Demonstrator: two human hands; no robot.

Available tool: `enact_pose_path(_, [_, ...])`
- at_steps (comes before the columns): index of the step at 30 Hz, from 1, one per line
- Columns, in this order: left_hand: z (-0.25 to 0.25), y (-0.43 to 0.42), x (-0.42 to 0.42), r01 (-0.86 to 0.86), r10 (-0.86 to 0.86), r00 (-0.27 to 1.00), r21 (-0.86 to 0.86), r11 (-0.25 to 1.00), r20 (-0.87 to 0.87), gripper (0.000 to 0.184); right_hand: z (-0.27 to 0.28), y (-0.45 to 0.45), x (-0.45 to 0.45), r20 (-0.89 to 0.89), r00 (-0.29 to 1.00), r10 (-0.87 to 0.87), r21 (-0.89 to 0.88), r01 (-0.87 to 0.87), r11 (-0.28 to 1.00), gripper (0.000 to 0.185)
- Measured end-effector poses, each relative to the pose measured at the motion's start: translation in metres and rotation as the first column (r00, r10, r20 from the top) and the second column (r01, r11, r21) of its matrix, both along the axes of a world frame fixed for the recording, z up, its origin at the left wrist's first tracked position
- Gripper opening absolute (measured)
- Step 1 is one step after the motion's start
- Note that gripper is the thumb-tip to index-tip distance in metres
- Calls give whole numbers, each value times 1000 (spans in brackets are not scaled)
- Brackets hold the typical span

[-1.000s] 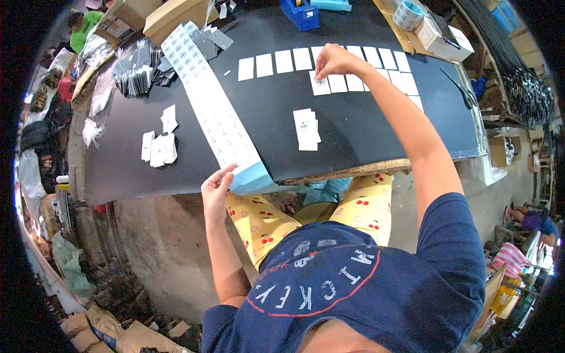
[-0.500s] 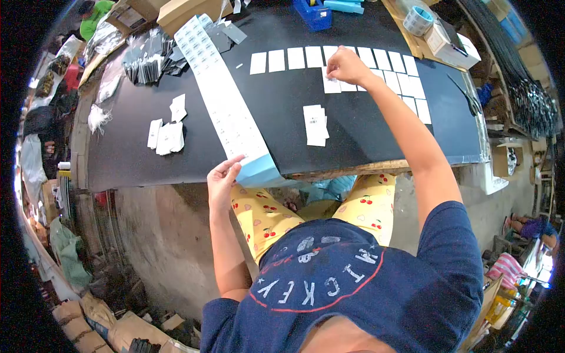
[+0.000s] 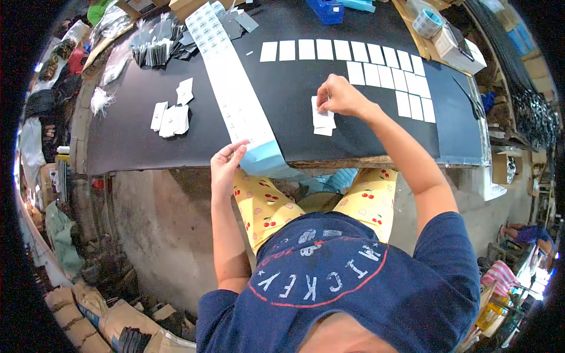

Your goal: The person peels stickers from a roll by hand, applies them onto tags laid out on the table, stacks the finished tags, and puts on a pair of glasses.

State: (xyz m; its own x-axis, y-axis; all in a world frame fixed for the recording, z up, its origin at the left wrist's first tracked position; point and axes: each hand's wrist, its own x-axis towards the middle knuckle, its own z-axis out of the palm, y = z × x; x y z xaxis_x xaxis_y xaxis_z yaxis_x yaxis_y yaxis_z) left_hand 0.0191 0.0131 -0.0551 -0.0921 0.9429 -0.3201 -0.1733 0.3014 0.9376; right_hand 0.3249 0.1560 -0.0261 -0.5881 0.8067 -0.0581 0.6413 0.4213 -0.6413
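My left hand [image 3: 226,166] pinches the near end of a long label strip [image 3: 232,88], where its blue backing hangs over the table's front edge. My right hand [image 3: 344,97] is over a small stack of white cards [image 3: 323,123], thumb and fingers pressed together at its top end; whether a card is between them is hidden. Rows of white cards [image 3: 324,49] lie behind and to the right of that hand. Left of the strip sits another loose pile of white cards [image 3: 174,121], with a card [image 3: 185,92] just behind it.
Dark tags [image 3: 156,47] are heaped at the back left of the black table [image 3: 235,159]. A blue container [image 3: 326,10] stands at the back. Scissors [image 3: 469,97] lie at the right, below a tape roll [image 3: 427,23] and a white box [image 3: 459,50]. A person [image 3: 529,234] is at far right.
My right hand has moved from the second row of cards toward me, to the small stack. A card under its fingers earlier is no longer at the row's left end. My left hand still pinches the strip.
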Motion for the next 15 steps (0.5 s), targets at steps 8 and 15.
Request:
enact_pose_path(8, [2, 1, 1, 25, -25, 1000, 4, 1000, -19, 27, -1, -32, -6, 123, 982, -140, 238, 107, 965, 14])
enact_pose_path(15, [10, 1, 4, 0, -3, 996, -36, 999, -87, 26, -11, -46, -2, 1, 964, -266, 473, 234, 850, 36])
